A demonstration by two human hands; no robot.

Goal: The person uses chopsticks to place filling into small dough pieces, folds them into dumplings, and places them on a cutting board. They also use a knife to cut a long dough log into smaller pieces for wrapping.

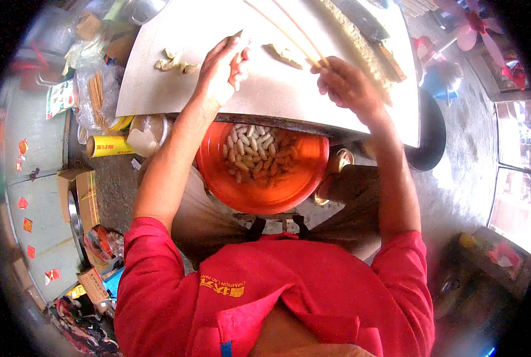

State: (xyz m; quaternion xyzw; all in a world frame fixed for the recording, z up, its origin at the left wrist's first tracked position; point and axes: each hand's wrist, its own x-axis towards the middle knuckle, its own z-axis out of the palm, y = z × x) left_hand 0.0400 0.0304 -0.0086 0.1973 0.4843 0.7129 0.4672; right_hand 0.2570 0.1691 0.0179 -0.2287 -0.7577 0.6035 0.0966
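Over the white tabletop [158,96], my left hand [225,69] has its fingers curled in. A small dark-tipped thing [239,33] sticks out past its fingertips; the rest is hidden. My right hand [348,85] pinches the near ends of two long thin sticks [288,38], which reach away over the table. Between my hands lies a pale, doughy-looking strip [284,56]. More pale scraps [174,62] lie left of my left hand. Under the table's near edge, an orange-red basin [265,203] holds many whitish and brownish oval pieces [252,145].
A cleaver [395,62] with a wooden handle lies at the table's right, beside a long, rough pale strip [363,40]. Left stand bagged sticks [96,98], a yellow wrap roll [111,146] and an opened carton [87,196]. A dark round vessel [430,129] and a pink fan [473,24] stand right.
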